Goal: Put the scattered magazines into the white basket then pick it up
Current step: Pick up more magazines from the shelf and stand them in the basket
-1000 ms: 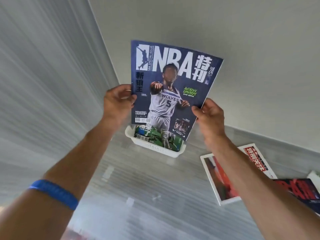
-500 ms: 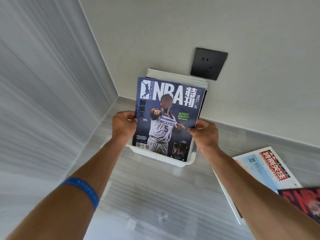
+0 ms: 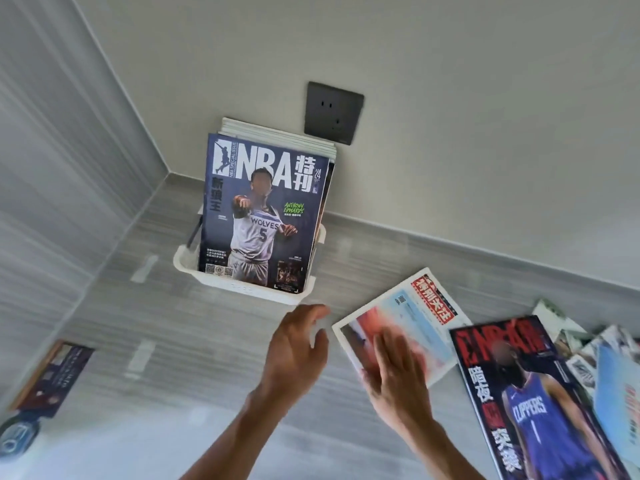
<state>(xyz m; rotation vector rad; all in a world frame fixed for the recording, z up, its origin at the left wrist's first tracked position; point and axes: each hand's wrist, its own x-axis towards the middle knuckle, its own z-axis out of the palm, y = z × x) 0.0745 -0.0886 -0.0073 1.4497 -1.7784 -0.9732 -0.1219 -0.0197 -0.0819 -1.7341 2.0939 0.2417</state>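
A glossy navy basketball magazine (image 3: pixel 263 216) stands upright at the front of the white plastic basket (image 3: pixel 239 289) on the grey streaked floor (image 3: pixel 194 344), against the wall. Left hand (image 3: pixel 298 348) hovers, fingers loosely spread and empty; blurred right hand (image 3: pixel 398 372) seems flat on a pale magazine (image 3: pixel 415 317).

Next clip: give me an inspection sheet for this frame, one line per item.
Surface: grey streaked floor, corner of two walls.
Job's things: white basket holds upright magazines, NBA Wolves issue in front; light-covered magazine and Clippers magazine lie on the floor.
Clutter: dark magazine far left; more magazines far right.
Grippers: left hand open, empty; right hand open over the light-covered magazine, blurred.
Cables: nothing seen.
Surroundings: dark wall socket.
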